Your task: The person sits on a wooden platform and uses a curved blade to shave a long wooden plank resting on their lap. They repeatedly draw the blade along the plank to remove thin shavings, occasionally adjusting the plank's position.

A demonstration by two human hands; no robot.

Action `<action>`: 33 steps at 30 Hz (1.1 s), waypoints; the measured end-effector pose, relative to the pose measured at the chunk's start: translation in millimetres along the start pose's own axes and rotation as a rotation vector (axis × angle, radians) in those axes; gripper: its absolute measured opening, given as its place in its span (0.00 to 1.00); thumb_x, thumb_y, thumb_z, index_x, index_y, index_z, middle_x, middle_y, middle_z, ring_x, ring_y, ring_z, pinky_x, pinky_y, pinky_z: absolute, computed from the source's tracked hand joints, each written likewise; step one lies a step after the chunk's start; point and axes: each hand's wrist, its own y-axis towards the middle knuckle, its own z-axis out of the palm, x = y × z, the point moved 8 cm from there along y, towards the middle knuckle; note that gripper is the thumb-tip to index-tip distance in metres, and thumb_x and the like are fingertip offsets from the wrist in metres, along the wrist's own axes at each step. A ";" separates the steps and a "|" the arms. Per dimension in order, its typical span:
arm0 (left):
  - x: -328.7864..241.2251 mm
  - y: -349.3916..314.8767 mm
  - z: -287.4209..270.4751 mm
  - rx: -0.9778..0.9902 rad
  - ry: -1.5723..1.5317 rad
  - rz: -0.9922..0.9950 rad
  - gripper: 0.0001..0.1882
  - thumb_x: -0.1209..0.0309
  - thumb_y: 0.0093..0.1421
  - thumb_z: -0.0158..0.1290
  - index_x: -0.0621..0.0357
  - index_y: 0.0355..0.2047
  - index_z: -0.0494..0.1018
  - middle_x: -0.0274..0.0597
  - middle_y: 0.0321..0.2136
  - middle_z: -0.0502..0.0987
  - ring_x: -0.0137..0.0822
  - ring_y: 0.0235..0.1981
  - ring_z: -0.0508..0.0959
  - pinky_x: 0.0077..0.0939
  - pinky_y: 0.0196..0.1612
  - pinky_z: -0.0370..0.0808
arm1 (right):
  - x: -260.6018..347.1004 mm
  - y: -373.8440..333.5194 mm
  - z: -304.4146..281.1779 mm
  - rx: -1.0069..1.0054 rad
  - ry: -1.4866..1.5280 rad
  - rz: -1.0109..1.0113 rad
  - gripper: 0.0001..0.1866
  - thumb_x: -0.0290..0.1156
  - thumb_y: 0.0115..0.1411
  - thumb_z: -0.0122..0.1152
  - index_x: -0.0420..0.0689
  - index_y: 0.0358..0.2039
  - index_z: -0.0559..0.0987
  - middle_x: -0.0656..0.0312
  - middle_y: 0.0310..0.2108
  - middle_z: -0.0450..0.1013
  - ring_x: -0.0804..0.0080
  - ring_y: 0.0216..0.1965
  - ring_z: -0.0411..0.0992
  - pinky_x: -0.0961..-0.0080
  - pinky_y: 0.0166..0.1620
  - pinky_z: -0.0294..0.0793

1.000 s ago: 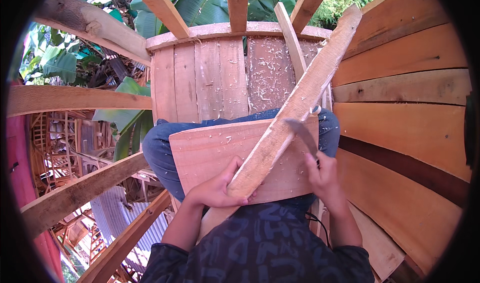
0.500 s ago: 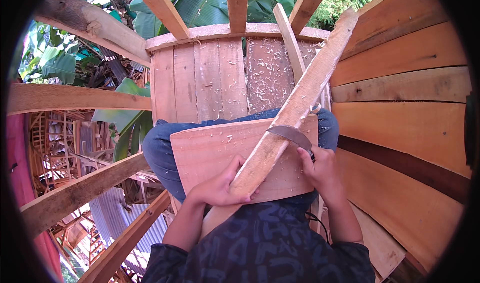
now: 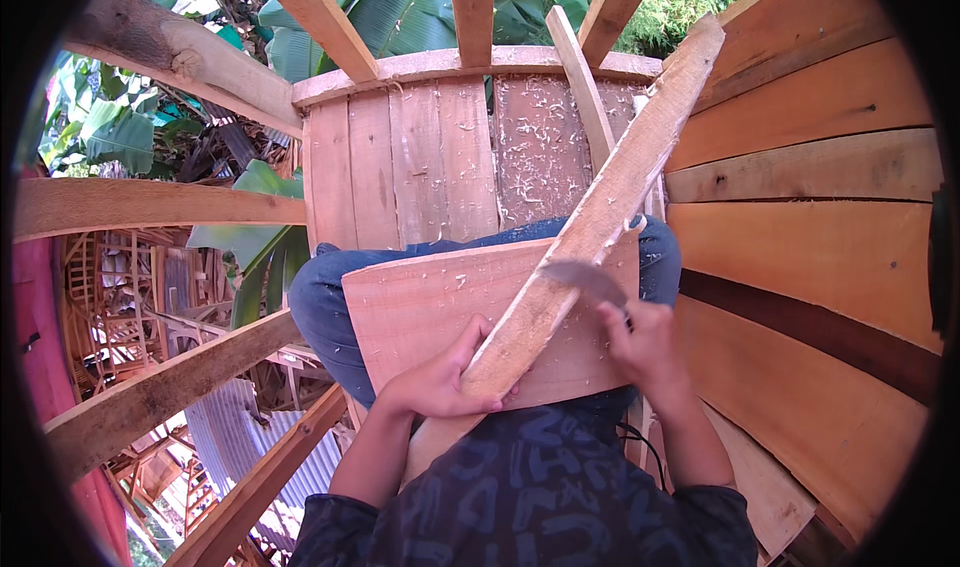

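A long, rough strip of wood lies slanted across my lap, its far end up to the right. My left hand is closed round its near part, with the thumb along one edge. In my right hand is a knife with a broad, curved blade, slightly blurred. The blade lies across the strip's right edge, and its handle is mostly hidden in my fist. Under the strip, a wide, flat board rests on my crossed legs. A pale shaving curls at the strip's right edge, beyond the blade.
Wood shavings litter the plank floor ahead. A narrow stick leans beyond the strip. Planks line the right side. Open beams stand at the left, above a lower level with corrugated sheets.
My right hand and the knife have shifted slightly toward me and to the right. The strip's far end has moved a little to the right. My left hand keeps its grip.
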 end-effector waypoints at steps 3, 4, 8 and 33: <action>5.1 2.1 -1.6 -0.016 -0.083 -0.048 0.33 0.77 0.52 0.62 0.57 0.50 0.52 0.45 0.42 0.72 0.32 0.43 0.76 0.30 0.45 0.75 | -30.5 8.8 -6.7 -0.052 0.117 0.226 0.23 0.46 0.57 0.62 0.39 0.17 0.74 0.46 0.14 0.68 0.49 0.19 0.73 0.59 0.25 0.72; 2.5 3.6 -2.2 -0.022 -0.064 -0.051 0.33 0.77 0.52 0.62 0.57 0.50 0.52 0.45 0.42 0.72 0.32 0.43 0.76 0.30 0.45 0.75 | -15.1 2.2 -2.4 -0.010 0.048 0.103 0.23 0.45 0.58 0.61 0.39 0.17 0.74 0.46 0.14 0.68 0.48 0.19 0.73 0.59 0.24 0.72; 1.5 0.4 -1.5 -0.011 -0.020 -0.050 0.33 0.78 0.52 0.62 0.57 0.50 0.51 0.46 0.43 0.72 0.32 0.43 0.76 0.29 0.45 0.75 | 4.9 1.1 -3.0 0.029 -0.097 -0.031 0.23 0.44 0.59 0.61 0.38 0.17 0.74 0.47 0.15 0.70 0.46 0.20 0.73 0.58 0.25 0.72; 8.3 -1.7 -3.8 -0.006 -0.021 -0.002 0.42 0.78 0.53 0.61 0.59 0.60 0.45 0.43 0.43 0.71 0.31 0.43 0.75 0.29 0.46 0.75 | 13.2 0.0 3.2 0.010 -0.054 -0.077 0.22 0.42 0.58 0.61 0.36 0.17 0.72 0.45 0.16 0.69 0.47 0.19 0.72 0.61 0.23 0.68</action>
